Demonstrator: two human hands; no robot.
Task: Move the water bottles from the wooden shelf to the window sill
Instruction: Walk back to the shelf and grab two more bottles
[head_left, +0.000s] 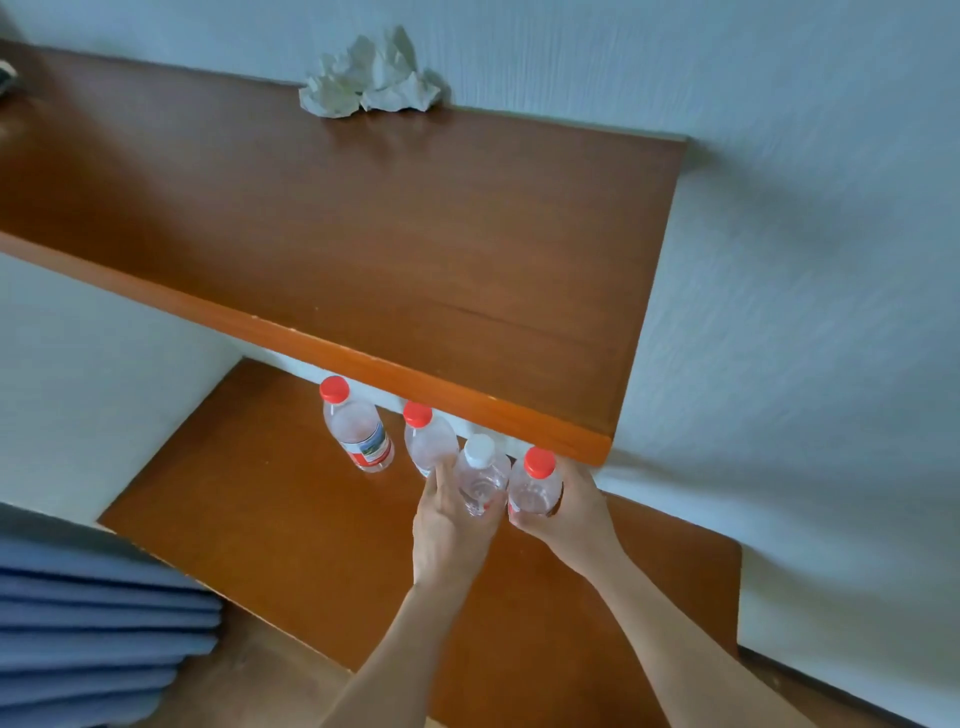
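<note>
Low in the frame's centre, the left hand (449, 525) curls around a clear plastic bottle with a white cap (480, 480), while the right hand (569, 506) wraps a clear red-capped bottle (535, 486) beside it. Both bottles sit on the lower wooden shelf (249, 519), so the carry looks barely begun. Behind, up and left, two more red-capped bottles (356, 426) wait. No window sill is visible.

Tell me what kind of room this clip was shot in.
Probably a bedroom or hotel-style room: wall-mounted wooden shelves against textured wallpaper, blue pleated fabric, perhaps a curtain, at lower left, and water bottles on the lower shelf.
</note>
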